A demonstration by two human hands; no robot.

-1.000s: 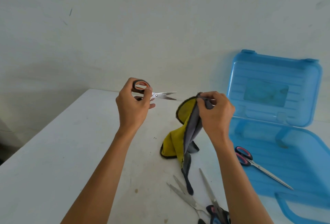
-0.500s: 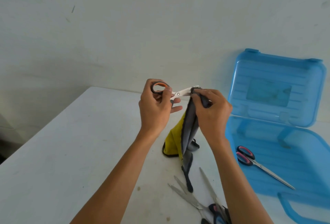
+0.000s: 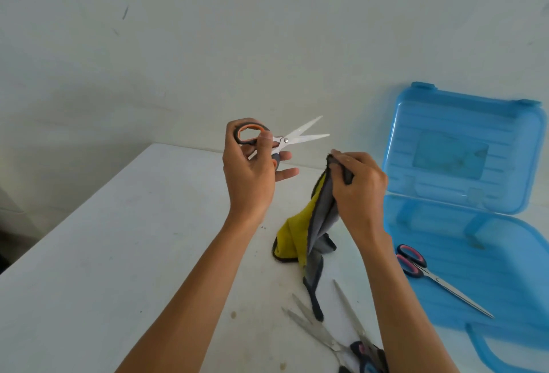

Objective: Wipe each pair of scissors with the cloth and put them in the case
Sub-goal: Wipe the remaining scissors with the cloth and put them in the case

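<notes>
While the small scissors (image 3: 292, 138) are being held up above the white table (image 3: 118, 254) by the left hand (image 3: 252, 173), their two short steel blades are being kept apart in a narrow V, with the bright tips pointing to the right. The upper oval loop, orange inside and dark grey outside, is being gripped by the thumb and the curled forefinger. Two lower fingers are being stretched out straight beneath the handle.

The cloth (image 3: 319, 224) is being pinched at its upper edge by the right hand (image 3: 358, 191), thumb and fingers pressed together on the soft fabric. It is being let hang in long folds, fluffy yellow on one side and smoother grey on the other, with a dark hemmed border, and its lower end is being supported by the table. A clear gap is being kept between the blades and the cloth.

At the right, the case (image 3: 463, 117) of translucent blue ribbed plastic with rounded corners is being kept open, its lid propped upright near the pale wall (image 3: 208, 46). Inside its base the pink-handled scissors (image 3: 436, 279) are being stored flat, their long thin blades closed. Near the bottom edge, the other scissors (image 3: 315, 325) with long dull blades are being left on the table, their dark handles partly hidden by the right forearm.
</notes>
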